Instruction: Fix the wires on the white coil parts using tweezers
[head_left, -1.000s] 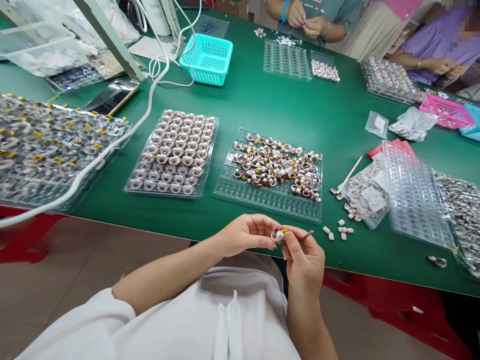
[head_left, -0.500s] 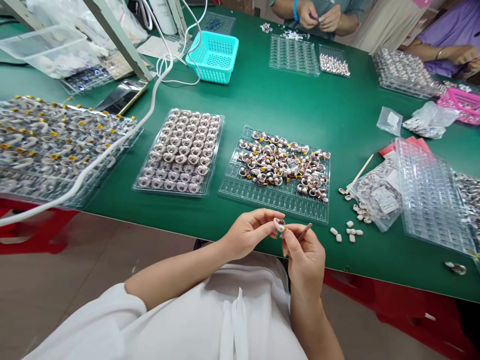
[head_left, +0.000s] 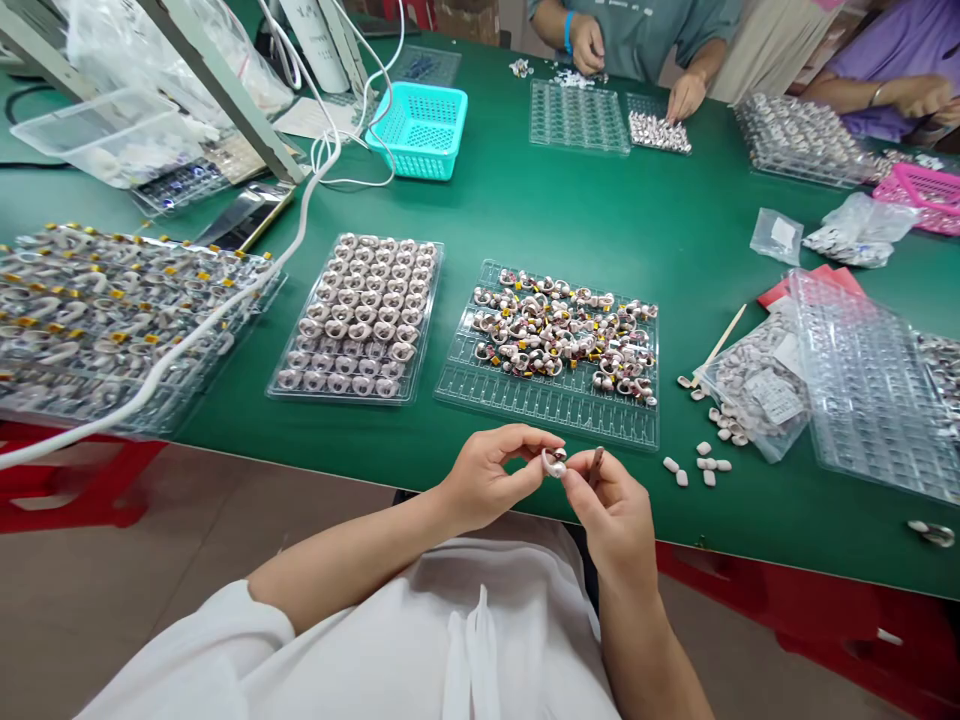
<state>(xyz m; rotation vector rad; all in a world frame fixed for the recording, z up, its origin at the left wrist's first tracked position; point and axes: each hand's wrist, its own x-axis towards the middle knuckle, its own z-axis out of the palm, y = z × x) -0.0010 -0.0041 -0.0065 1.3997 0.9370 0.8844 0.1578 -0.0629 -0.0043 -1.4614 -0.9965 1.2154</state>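
My left hand (head_left: 487,475) pinches a small pale curved earbud part (head_left: 553,463) between thumb and fingertips, just off the table's front edge. At its right side, the thumb and fingertip of my right hand (head_left: 611,505) meet that same part. A thin brown tool (head_left: 597,466), perhaps tweezers, is tucked in the right hand and points up. Beyond both hands lies a clear tray (head_left: 540,402) heaped with similar pale, dark and yellow-tabbed earbud parts (head_left: 559,325). Several small white pieces (head_left: 705,464) are scattered right of my right hand.
Left of the heaped tray is a tray of pale shells in rows (head_left: 356,310). A white cable (head_left: 225,310) crosses a fuller tray (head_left: 90,310). Bags (head_left: 757,385) and a clear tray (head_left: 870,390) lie right. Behind are a turquoise basket (head_left: 420,130) and co-workers' hands (head_left: 686,97).
The earbud part has turned in my fingers, and its yellow tab no longer shows. The brown tool now stands more upright. A co-worker's hands have parted, one reaching to a small tray.
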